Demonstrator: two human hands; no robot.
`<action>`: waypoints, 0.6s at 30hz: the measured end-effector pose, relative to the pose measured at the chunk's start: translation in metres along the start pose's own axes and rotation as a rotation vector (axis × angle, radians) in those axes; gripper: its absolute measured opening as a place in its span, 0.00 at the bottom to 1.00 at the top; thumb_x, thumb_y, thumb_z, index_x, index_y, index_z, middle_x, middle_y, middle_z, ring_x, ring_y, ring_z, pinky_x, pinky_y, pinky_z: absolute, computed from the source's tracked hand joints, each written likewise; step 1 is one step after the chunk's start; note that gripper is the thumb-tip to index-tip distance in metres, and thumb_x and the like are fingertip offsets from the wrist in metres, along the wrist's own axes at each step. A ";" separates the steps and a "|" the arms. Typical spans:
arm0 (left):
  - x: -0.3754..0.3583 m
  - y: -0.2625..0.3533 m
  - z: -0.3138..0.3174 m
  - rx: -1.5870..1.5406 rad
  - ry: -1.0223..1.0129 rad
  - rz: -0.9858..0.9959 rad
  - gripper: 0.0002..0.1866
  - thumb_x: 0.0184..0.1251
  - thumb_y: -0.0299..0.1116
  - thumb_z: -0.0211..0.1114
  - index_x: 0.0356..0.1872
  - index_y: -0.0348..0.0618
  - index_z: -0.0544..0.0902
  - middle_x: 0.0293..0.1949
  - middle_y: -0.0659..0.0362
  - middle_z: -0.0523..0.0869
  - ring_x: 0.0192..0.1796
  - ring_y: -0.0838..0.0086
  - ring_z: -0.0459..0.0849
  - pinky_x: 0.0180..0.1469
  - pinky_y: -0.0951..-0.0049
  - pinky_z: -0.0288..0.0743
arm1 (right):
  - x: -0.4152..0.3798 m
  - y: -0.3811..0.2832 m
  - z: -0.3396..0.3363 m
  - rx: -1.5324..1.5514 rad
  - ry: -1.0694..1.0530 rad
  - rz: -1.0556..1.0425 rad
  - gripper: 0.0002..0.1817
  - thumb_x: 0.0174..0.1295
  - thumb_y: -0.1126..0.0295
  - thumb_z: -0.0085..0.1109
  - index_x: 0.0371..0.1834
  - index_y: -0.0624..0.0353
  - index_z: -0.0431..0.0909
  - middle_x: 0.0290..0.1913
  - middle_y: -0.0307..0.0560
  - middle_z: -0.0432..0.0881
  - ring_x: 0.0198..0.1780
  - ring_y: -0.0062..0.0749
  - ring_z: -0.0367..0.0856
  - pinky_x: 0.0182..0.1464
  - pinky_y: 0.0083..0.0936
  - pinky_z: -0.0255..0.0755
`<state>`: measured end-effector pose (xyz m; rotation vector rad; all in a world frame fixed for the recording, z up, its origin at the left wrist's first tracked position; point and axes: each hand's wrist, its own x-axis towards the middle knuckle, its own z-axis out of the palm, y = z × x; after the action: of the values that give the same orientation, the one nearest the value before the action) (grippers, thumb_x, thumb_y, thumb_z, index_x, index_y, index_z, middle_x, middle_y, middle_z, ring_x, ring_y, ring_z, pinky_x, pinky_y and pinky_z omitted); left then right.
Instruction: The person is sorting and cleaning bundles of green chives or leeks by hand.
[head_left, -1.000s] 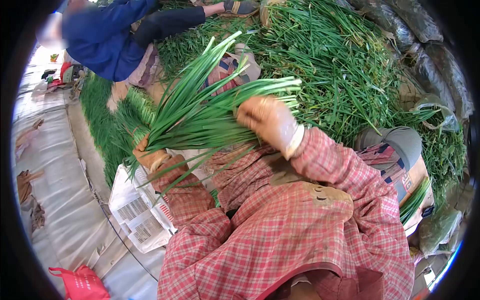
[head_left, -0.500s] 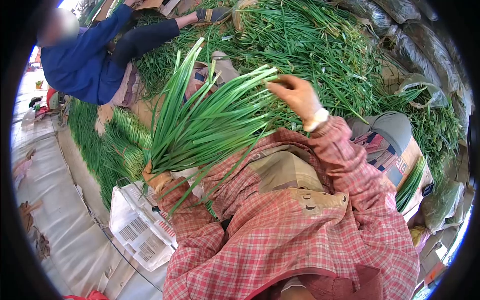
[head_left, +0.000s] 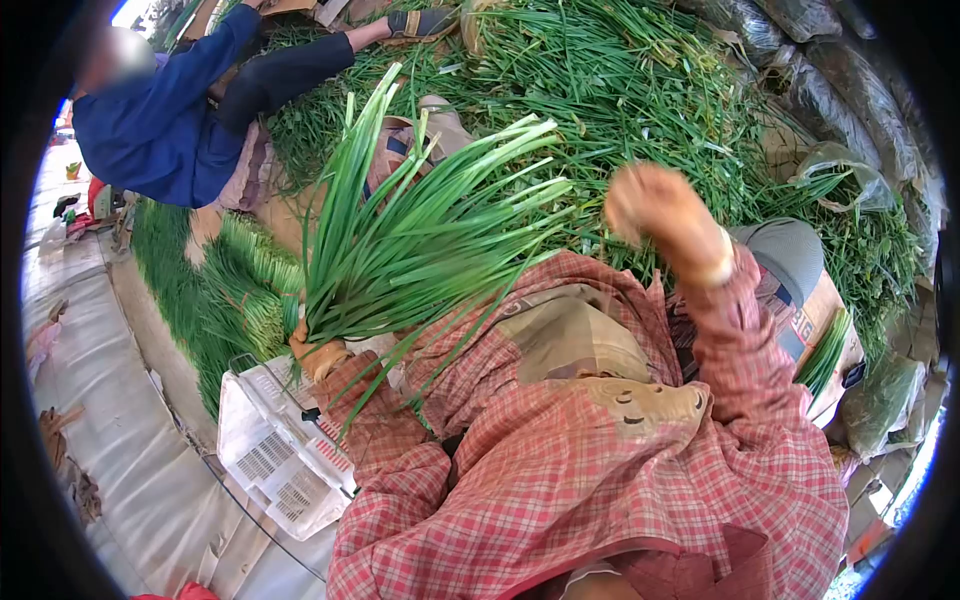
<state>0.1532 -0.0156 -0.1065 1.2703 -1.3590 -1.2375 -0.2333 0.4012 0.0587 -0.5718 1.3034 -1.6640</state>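
My left hand point(head_left: 318, 352) is closed round the lower end of a fanned bunch of long green stalks point(head_left: 410, 235), whose pale ends point up and to the right. To the right of those ends, my right hand point(head_left: 665, 215) is raised above the large heap of loose green stalks point(head_left: 620, 90) and apart from the bunch. Motion smears its fingers, so what it holds, if anything, is hidden. Beside my left hand lie tied bundles point(head_left: 262, 315) with their cut ends showing.
A white plastic basket point(head_left: 275, 460) stands below my left hand. At the upper left sits a co-worker in a blue jacket point(head_left: 160, 135). Plastic-wrapped bags point(head_left: 845, 100) line the upper right, and a small bunch point(head_left: 826, 355) lies on cardboard at the right.
My right hand has moved right and away from the pale stalk ends. The bunch in my left hand has spread a little, and its pale ends are slightly higher.
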 end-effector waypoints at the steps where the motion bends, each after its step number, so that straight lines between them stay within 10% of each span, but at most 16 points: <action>1: -0.008 0.009 0.009 0.015 0.022 -0.047 0.14 0.52 0.27 0.64 0.24 0.45 0.63 0.20 0.65 0.68 0.24 0.78 0.68 0.35 0.73 0.76 | 0.023 0.031 -0.024 -0.487 0.392 -0.052 0.16 0.56 0.60 0.58 0.26 0.65 0.77 0.29 0.42 0.79 0.30 0.29 0.77 0.34 0.27 0.71; 3: -0.029 0.041 0.036 0.157 0.055 -0.081 0.13 0.54 0.27 0.61 0.24 0.45 0.63 0.20 0.65 0.68 0.23 0.78 0.68 0.36 0.73 0.77 | 0.039 0.054 -0.028 -1.082 0.637 -0.167 0.18 0.54 0.56 0.58 0.28 0.64 0.78 0.29 0.47 0.79 0.32 0.37 0.78 0.36 0.30 0.71; 7: -0.066 0.077 0.067 0.370 0.090 0.005 0.10 0.59 0.28 0.54 0.22 0.47 0.63 0.19 0.65 0.68 0.21 0.76 0.66 0.43 0.65 0.76 | 0.074 0.041 0.054 -1.274 0.323 -0.095 0.19 0.51 0.53 0.60 0.28 0.61 0.80 0.25 0.51 0.77 0.32 0.43 0.76 0.38 0.33 0.71; 9: -0.049 0.063 0.056 0.118 0.054 -0.023 0.11 0.61 0.29 0.49 0.19 0.47 0.63 0.18 0.64 0.68 0.21 0.76 0.67 0.49 0.56 0.73 | 0.082 0.061 0.078 -0.930 0.234 -0.128 0.16 0.52 0.57 0.59 0.27 0.61 0.80 0.26 0.51 0.77 0.32 0.43 0.76 0.38 0.33 0.71; 13: -0.020 0.044 0.029 -0.605 -0.016 -0.195 0.11 0.59 0.28 0.48 0.18 0.47 0.62 0.19 0.64 0.68 0.24 0.75 0.69 0.50 0.51 0.65 | 0.026 -0.006 0.096 0.096 -0.730 -0.074 0.12 0.55 0.63 0.59 0.31 0.63 0.78 0.30 0.47 0.79 0.31 0.31 0.77 0.35 0.29 0.72; 17: -0.032 0.054 0.042 -0.606 -0.012 -0.068 0.08 0.57 0.21 0.54 0.26 0.43 0.64 0.25 0.63 0.71 0.29 0.75 0.69 0.36 0.72 0.73 | 0.023 -0.052 0.044 -0.187 -0.707 -0.045 0.09 0.54 0.67 0.61 0.34 0.60 0.78 0.33 0.46 0.80 0.36 0.38 0.78 0.39 0.30 0.72; 18: -0.026 0.046 0.034 -0.732 -0.115 -0.060 0.08 0.58 0.21 0.52 0.26 0.44 0.63 0.24 0.63 0.69 0.29 0.76 0.68 0.38 0.71 0.72 | 0.041 -0.041 0.037 -0.764 -0.233 -0.114 0.12 0.53 0.63 0.61 0.35 0.60 0.78 0.35 0.48 0.80 0.38 0.41 0.78 0.41 0.31 0.72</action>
<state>0.1166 0.0123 -0.0644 0.7294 -0.8084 -1.6617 -0.2386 0.3484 0.1018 -1.2638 1.7360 -1.0932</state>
